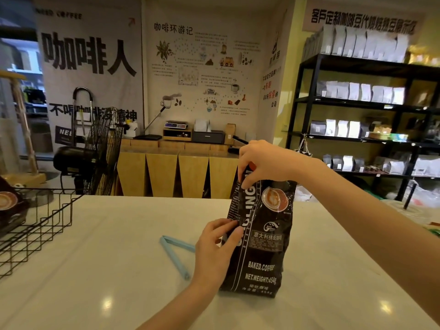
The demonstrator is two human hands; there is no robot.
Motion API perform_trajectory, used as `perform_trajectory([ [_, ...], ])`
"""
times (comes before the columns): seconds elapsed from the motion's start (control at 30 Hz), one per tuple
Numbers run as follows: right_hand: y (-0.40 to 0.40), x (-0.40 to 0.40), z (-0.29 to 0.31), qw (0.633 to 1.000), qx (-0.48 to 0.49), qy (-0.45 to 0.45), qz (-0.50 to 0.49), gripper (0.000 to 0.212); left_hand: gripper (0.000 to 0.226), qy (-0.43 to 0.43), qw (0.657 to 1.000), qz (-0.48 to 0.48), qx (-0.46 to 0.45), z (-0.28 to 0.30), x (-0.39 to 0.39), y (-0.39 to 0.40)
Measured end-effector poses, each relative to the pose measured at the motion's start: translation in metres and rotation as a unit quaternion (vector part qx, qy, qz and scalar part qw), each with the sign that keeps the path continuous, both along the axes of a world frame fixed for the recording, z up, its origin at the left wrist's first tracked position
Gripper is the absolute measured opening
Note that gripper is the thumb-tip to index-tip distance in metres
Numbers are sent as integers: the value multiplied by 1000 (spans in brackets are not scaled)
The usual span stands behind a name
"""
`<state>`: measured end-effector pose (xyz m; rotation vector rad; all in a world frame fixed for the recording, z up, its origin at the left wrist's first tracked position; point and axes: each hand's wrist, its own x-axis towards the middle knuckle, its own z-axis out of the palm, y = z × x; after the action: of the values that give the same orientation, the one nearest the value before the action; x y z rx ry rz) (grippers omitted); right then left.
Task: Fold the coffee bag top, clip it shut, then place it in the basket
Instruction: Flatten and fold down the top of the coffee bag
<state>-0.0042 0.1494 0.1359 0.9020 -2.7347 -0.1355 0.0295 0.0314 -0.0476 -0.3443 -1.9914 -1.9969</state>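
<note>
Single head-worn view faces forward and down, close over the white counter [119,234]

two bare hands hold a black coffee bag [258,236] upright on a pale counter [119,270].

the right hand [264,163] pinches the bag's top; the left hand [217,244] grips its left edge midway down. a light blue clip [176,254] lies open just left of the bag. a black wire basket [42,225], with a dark bag inside, sits at the counter's far left.
</note>
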Motion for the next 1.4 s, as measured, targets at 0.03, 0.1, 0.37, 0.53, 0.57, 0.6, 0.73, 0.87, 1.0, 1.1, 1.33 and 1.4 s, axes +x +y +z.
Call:
perform_trajectory([
  [0.03,0,0,1,1000,-9,-5,0,20,19,6,1000,-3,-3,0,2,1],
  [0.1,1,2,2,1000,-23,-14,3,17,28,12,1000,-13,-2,1,6,3],
  [0.37,14,4,-1,994,-112,-14,8,12,23,33,999,-10,21,-1,7,2],
  [0.53,20,2,-5,988,-154,0,5,18,18,-34,995,-13,93,-1,7,6],
  [0.57,21,1,-6,986,-165,3,7,17,18,-42,994,-11,104,0,7,7],
  [0.6,21,1,-8,984,-179,7,8,15,18,-48,992,-10,115,0,8,8],
  [0.73,20,-2,-17,972,-231,40,25,12,22,-86,986,-4,145,1,7,10],
  [0.87,12,-7,-18,984,-175,33,29,18,25,-74,988,-15,137,-1,8,7],
  [1.0,3,-8,-8,992,-122,26,26,18,23,-13,998,-29,58,10,-3,-4],
  [1.1,-10,-7,-1,994,-103,-1,20,17,29,-20,995,-83,42,17,-10,-6],
  [1.33,-32,-7,14,992,71,-7,-107,20,16,-27,993,-89,67,21,-20,-11],
  [1.4,-38,-5,17,988,94,-25,-120,20,21,-19,993,-101,63,21,-20,-11],
])
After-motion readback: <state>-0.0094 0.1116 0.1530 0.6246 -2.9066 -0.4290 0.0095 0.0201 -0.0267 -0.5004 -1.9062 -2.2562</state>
